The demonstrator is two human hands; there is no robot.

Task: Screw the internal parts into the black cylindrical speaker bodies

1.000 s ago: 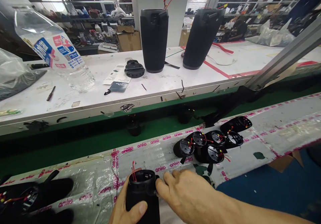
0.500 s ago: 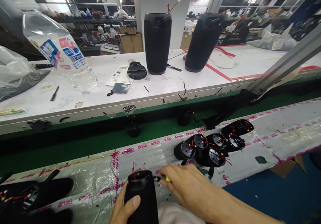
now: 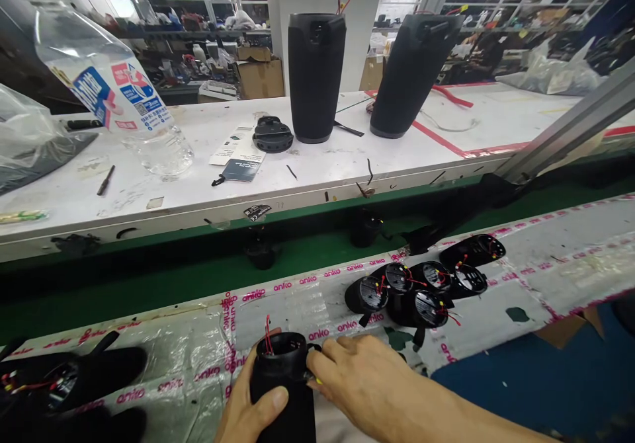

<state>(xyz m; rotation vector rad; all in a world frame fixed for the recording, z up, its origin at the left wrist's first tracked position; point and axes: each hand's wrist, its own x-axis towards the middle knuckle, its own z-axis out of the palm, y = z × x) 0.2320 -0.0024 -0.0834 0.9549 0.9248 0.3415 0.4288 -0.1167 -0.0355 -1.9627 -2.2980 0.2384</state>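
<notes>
My left hand grips a black cylindrical speaker body upright at the near edge of the taped bench; red wires stick out of its open top. My right hand rests against the body's upper right side, fingertips at a small loop or tab there, with a bit of yellow showing under the fingers. What the right fingers pinch is hidden. A cluster of several black end caps with red wires lies just beyond my right hand.
A green conveyor belt runs between the near bench and a white table. On that table stand two tall black speakers, a tilted clear bottle, a black cap and leaflets. More black parts lie at the left.
My right hand pulled a little away with something yellow at its fingertips, then came back against the speaker body's top right. The left hand kept its grip.
</notes>
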